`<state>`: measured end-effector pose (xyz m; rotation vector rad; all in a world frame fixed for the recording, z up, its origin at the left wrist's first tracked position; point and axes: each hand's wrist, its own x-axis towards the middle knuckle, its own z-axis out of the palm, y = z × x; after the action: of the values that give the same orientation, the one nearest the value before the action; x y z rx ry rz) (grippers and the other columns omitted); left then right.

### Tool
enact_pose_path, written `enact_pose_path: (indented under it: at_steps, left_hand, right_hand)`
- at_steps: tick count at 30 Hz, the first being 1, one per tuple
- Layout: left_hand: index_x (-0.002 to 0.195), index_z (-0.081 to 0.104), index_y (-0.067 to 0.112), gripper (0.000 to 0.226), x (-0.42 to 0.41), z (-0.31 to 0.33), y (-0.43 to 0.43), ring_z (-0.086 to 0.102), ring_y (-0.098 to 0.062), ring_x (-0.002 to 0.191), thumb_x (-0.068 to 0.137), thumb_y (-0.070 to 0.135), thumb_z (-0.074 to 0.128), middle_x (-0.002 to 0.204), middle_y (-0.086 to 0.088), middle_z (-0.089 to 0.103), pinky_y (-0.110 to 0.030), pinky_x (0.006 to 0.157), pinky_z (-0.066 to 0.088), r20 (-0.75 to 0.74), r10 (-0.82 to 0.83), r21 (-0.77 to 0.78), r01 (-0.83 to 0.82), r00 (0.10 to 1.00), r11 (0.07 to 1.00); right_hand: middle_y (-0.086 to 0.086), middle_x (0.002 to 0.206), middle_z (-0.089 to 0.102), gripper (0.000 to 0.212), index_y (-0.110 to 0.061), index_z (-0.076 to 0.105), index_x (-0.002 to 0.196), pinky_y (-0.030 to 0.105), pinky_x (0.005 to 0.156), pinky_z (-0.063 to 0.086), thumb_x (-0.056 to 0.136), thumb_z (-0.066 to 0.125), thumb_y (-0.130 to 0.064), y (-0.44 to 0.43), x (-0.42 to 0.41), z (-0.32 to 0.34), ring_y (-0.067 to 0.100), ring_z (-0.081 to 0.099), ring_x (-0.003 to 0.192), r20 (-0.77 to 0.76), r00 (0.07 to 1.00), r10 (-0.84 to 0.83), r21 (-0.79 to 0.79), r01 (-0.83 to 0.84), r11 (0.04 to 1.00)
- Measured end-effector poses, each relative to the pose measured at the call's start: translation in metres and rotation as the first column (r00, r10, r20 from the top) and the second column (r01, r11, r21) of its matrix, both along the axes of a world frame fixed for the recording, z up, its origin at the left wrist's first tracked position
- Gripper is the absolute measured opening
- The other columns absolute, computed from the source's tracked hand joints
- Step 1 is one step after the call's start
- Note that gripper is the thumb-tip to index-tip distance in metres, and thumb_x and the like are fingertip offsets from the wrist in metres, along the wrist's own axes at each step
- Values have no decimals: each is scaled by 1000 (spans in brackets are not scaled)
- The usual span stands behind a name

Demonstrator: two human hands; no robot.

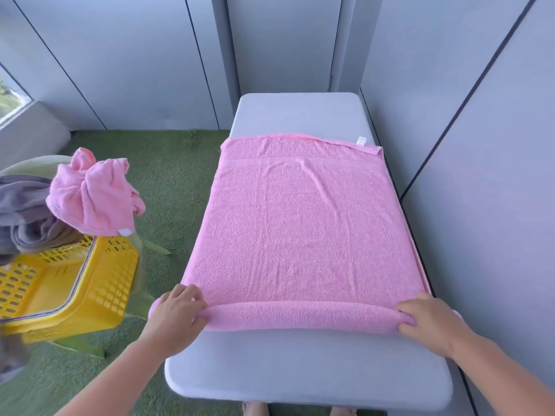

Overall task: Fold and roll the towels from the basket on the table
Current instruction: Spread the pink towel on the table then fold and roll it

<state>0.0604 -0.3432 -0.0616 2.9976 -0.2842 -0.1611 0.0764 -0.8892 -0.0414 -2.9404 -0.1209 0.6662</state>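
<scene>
Pink towel (303,223) flat on table (300,373), near edge rolled

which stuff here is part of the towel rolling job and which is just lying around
Job: pink towel on the table, near end rolled, gripped by left hand and right hand; yellow basket; crumpled pink towel and grey towel by it.
Just there: green turf, wall panels, window.
</scene>
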Motion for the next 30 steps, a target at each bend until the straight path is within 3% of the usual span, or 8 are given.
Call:
enact_pose_path:
  at_steps: [4,8,11,14,18,21,23,30]
  left_hand:
    - [88,75,36,48,5,5,-1,42,-13,96,88,48,28,100,16,44,-36,83,36,-16,29,71,-28,999,997]
    - [110,68,39,35,6,8,-2,50,-17,92,81,42,48,98,12,49,-37,74,45,17,92,53,-93,996,994]
    - [107,61,33,30,2,7,1,53,-19,92,82,40,47,102,12,51,-39,72,49,61,104,-50,-101,993,994]
    - [105,63,31,30,-5,4,4,51,-18,95,84,40,43,106,16,52,-40,81,47,84,54,-52,-50,995,997]
    - [121,56,37,53,-14,1,5,48,-14,114,70,49,65,121,21,52,-38,95,43,-14,23,18,-23,1000,1000]
    - [111,61,37,42,-9,2,2,53,-15,106,69,44,59,108,22,57,-38,91,44,15,52,35,-53,999,998]
    - [101,64,37,36,-5,3,1,52,-14,98,68,43,55,97,23,57,-37,86,45,34,45,42,-47,998,998]
    - [84,72,36,26,17,14,-1,47,-15,89,74,47,51,95,12,49,-37,73,44,89,38,126,-49,995,991]
  right_hand:
    - [-23,96,52,38,-51,67,94,32,82,49,78,33,-55,-8,5,-11,2,40,104,24,997,69,-18,-68,997]
    - [-15,103,56,25,-37,68,109,34,79,50,89,55,-42,-4,1,-7,13,46,98,252,968,-2,30,-5,1000]
    - [-17,103,54,13,-34,59,101,39,73,50,89,62,-29,3,-5,-2,11,54,96,327,939,-103,121,67,990]
    - [-21,100,56,26,-37,62,98,36,76,45,78,67,-20,2,-10,-8,9,56,98,339,941,-25,74,0,997]
    - [-19,116,61,54,-30,66,116,26,92,33,63,72,-21,-3,-10,-16,9,48,113,260,962,78,-12,-77,997]
    - [-27,93,64,42,-35,72,94,28,74,28,54,76,-25,0,-3,-15,6,45,96,303,949,93,-57,-79,995]
    - [-29,82,62,30,-39,71,88,32,66,41,60,65,-33,0,4,-13,6,44,91,272,960,69,-91,-46,995]
    - [-14,90,43,23,-35,62,82,33,74,49,84,41,-43,3,29,-3,3,43,95,175,984,27,-79,-13,997]
